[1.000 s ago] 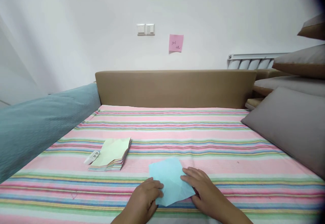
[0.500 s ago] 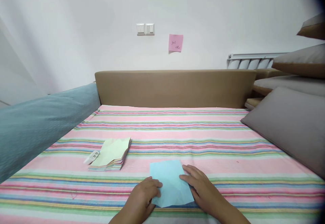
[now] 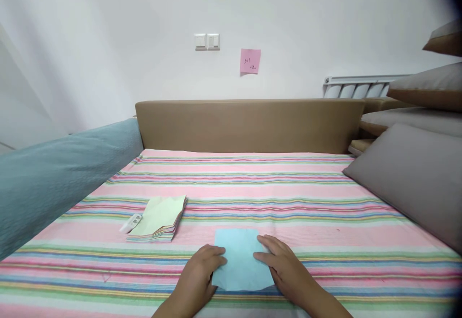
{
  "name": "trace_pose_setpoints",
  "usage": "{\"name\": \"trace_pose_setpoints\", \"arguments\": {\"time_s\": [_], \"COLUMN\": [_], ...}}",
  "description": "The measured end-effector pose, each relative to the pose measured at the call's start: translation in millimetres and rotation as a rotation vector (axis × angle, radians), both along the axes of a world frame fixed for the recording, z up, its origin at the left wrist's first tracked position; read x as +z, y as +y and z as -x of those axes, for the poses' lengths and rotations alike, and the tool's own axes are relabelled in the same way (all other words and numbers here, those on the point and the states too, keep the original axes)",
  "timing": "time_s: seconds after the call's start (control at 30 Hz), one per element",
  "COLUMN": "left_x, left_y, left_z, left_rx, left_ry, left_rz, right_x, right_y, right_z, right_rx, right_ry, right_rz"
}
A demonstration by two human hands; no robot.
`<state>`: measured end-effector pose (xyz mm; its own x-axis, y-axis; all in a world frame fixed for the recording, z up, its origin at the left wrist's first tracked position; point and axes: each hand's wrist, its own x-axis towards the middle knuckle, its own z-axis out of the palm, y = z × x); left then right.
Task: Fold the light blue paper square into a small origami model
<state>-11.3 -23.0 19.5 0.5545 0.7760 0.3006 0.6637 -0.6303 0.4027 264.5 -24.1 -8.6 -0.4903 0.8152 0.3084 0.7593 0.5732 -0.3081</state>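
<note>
At the lower left of the frame, a stack of papers point(image 3: 159, 218) with pale green on top is seen. At bottom centre, a light blue sheet point(image 3: 241, 260), squarish and faintly creased, is held at its left edge by the left hand point(image 3: 202, 272), half open, and at its right edge by the right hand point(image 3: 283, 267), fingers spread.

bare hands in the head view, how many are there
2. The left hand is at the left edge of the light blue square paper; the right hand is at its right edge.
</note>
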Motion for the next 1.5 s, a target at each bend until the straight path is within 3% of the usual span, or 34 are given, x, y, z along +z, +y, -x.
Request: {"name": "trace_pose_setpoints", "arguments": {"time_s": [0.27,0.93,1.5], "left_x": [-3.2,4.7,7.7], "left_y": [6,13,18], "left_z": [-1,-3,-10], "left_rx": [0.191,0.402,0.457], "left_ry": [-0.004,-0.058,-0.036], "left_rz": [-0.095,0.093,0.031], "right_x": [4.1,25.2,11.5], "right_y": [0,-2,8], "right_z": [1,5,25], "right_rx": [-0.018,-0.132,-0.415], "right_ry": [0.023,0.25,0.23], "right_rz": [0.04,0.343,0.214]}}
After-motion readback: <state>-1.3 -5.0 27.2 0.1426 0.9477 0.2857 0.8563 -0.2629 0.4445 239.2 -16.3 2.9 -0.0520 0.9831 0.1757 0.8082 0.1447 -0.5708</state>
